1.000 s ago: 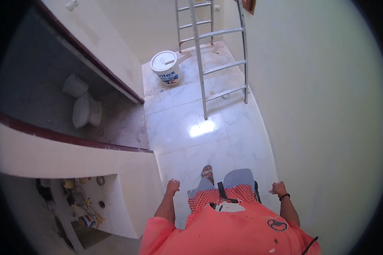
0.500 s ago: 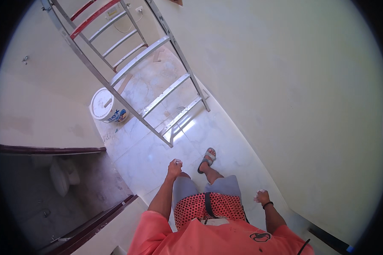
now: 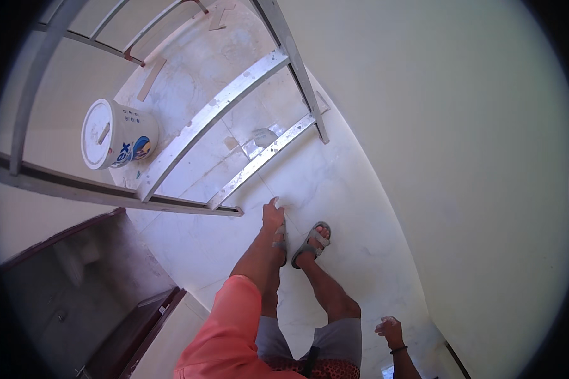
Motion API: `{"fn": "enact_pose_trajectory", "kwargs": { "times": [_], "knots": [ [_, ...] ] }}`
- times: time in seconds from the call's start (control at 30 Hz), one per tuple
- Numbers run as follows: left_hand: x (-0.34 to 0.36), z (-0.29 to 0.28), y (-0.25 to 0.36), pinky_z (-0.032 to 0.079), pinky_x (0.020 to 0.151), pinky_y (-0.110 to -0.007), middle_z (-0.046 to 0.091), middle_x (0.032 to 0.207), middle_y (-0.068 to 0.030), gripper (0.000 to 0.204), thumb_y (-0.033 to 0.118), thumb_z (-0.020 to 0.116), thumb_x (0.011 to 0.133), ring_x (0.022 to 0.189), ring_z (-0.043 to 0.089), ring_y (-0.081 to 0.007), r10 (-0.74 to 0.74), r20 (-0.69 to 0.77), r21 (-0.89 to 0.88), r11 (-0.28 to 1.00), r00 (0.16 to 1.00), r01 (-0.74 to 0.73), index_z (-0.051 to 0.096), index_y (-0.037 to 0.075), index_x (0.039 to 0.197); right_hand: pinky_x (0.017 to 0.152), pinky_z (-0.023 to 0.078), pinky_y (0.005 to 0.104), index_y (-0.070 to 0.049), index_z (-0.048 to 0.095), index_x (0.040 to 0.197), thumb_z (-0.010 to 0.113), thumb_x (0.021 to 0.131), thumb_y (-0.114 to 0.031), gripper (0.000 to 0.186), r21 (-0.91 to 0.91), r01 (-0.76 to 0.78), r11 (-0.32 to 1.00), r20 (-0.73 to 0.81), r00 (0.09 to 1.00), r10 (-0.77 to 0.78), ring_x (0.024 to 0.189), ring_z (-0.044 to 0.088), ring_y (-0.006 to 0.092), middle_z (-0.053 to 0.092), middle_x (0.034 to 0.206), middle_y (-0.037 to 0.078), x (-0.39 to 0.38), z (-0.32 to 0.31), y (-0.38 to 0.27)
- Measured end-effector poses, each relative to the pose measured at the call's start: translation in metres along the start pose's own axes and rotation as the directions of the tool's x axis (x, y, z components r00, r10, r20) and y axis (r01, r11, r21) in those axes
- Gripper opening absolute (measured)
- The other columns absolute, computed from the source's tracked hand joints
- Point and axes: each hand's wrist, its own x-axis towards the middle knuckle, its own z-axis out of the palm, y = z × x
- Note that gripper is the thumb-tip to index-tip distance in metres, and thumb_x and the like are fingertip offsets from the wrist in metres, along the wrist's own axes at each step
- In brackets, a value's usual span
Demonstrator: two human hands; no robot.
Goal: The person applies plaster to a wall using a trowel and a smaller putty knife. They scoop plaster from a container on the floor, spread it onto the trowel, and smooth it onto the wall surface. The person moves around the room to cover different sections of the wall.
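My left hand point(image 3: 272, 215) reaches forward over the floor, close to the lower end of the metal stepladder point(image 3: 262, 158). Its fingers are curled, with a small whitish patch at the tips; I cannot make out what they hold. Low on the right hangs my right hand point(image 3: 389, 330), a dark band at its wrist. White residue coats its fingers, which look loosely apart with nothing visible in them. The ladder's rungs and rails carry pale splatters.
A lidded white bucket point(image 3: 98, 134) stands beyond the ladder's left rail. Flat strips point(image 3: 152, 80) and a greyish piece point(image 3: 265, 137) lie on the marble-look floor point(image 3: 335, 183). A pale wall point(image 3: 436, 145) bounds the right; a dark doorway point(image 3: 69, 278) opens lower left.
The ladder and bucket appear larger and nearer as I lean forward. My left arm has extended toward the ladder's foot. My right hand has shifted lower in view.
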Motion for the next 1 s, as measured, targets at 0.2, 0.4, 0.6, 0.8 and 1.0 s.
{"fn": "enact_pose_trajectory", "kwargs": {
  "times": [0.2,0.4,0.6,0.8,1.0],
  "knots": [
    [0.200,0.039,-0.036,0.033,0.100,-0.045,0.053,0.126,-0.0201,0.044,0.020,0.061,0.082,0.119,0.047,-0.0325,0.102,-0.261,-0.064,0.990,0.960,-0.123,0.055,0.008,0.124,0.061,0.053,0.0296,-0.003,0.055,0.106,0.051,0.094,-0.029,0.029,-0.032,-0.290,0.956,-0.043,0.956,0.289,0.072,0.066,0.0192,0.065,0.082,0.010,0.037,0.009,0.073],
    [0.304,0.060,-0.073,0.051,0.075,-0.039,0.049,0.102,-0.0239,0.046,0.008,0.065,0.080,0.086,0.058,-0.0339,0.265,-0.486,-0.238,0.877,0.833,-0.417,0.050,-0.008,0.121,0.069,0.055,0.0335,-0.003,0.056,0.111,0.049,0.096,-0.025,0.027,-0.017,-0.235,0.972,-0.023,0.972,0.234,0.080,0.064,0.0183,0.062,0.091,0.009,0.067,0.011,0.081],
    [0.266,0.046,-0.075,0.048,0.082,-0.040,0.055,0.100,-0.0233,0.037,0.012,0.062,0.085,0.096,0.058,-0.0350,0.228,-0.412,-0.089,0.953,0.882,-0.288,0.053,-0.010,0.114,0.064,0.054,0.0289,-0.003,0.054,0.110,0.050,0.095,-0.029,0.030,0.031,-0.199,0.980,0.004,0.980,0.199,0.079,0.067,0.0191,0.066,0.090,0.010,0.071,0.003,0.019],
    [0.059,0.007,0.011,0.046,0.067,-0.042,0.062,0.077,-0.0205,0.013,0.008,0.059,0.080,0.071,0.060,-0.0359,0.190,-0.048,-0.137,0.971,0.981,-0.195,0.063,-0.004,0.082,0.065,0.054,0.0284,-0.002,0.055,0.110,0.049,0.095,-0.033,0.035,-0.128,-0.026,0.991,0.050,0.998,0.032,0.078,0.067,0.0168,0.066,0.088,0.009,0.021,0.025,-0.052],
    [-0.152,-0.053,0.089,0.049,0.060,-0.028,0.067,0.074,-0.0072,0.014,0.012,0.062,0.082,0.066,0.062,-0.0113,0.226,0.431,-0.383,0.922,0.873,-0.050,0.068,0.002,0.090,0.076,0.052,0.0384,-0.004,0.053,0.118,0.060,0.087,-0.029,0.042,-0.354,0.278,0.893,0.054,0.959,-0.277,0.088,0.065,0.0263,0.064,0.097,0.014,-0.068,0.055,-0.125]
  ]
}}
